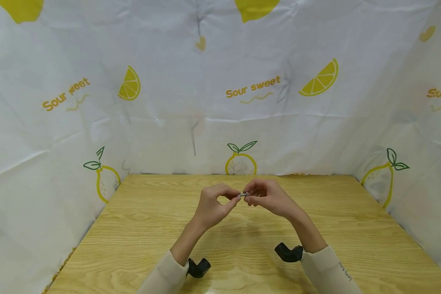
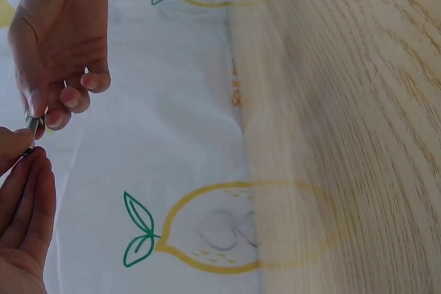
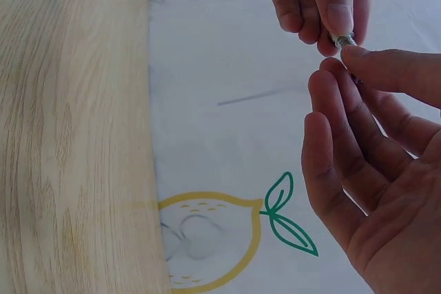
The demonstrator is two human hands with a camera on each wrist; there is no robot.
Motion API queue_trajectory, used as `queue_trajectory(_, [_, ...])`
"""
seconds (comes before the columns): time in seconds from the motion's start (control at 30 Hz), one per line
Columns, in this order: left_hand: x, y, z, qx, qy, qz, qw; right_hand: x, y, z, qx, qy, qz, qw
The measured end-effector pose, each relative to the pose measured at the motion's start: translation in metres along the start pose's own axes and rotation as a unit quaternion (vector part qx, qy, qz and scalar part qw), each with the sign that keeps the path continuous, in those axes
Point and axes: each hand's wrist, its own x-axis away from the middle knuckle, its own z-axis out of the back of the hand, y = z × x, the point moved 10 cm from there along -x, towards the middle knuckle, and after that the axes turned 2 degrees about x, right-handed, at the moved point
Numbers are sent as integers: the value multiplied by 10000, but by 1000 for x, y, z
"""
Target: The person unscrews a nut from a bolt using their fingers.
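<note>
A small silver bolt [image 1: 243,194], with ridges like screw threads [image 3: 345,41], is held between both hands above the table. My left hand [image 1: 214,206] pinches its left end between thumb and forefinger. At the other end, the thumb and fingertips of my right hand [image 1: 270,198] grip a wider part that looks like a nut, mostly covered by the fingers. The fingertips of the two hands nearly meet. In the right wrist view, the other fingers of the right hand [image 3: 379,170] are spread and loosely bent.
Beneath the hands lies a wood-grain table [image 1: 150,237]. A white sheet printed with lemons [image 1: 176,134] hangs behind it and on both sides. Black wrist-worn devices stick out beside the left cuff [image 1: 165,273] and right cuff [image 1: 325,267].
</note>
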Motion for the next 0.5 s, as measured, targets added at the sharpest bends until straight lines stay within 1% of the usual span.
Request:
queue_trajectory(0.2, [0,1,1,-69,18,-20,10000,0,2,1,25,10,-78,10000])
queue_trajectory(0.4, [-1,1,0,-132,-12,-8,9999,0,4,-3,176,-250,-75,9995])
queue_trajectory(0.5, [-1,1,0,-148,-17,16,9999,0,4,-4,159,-297,-48,9994])
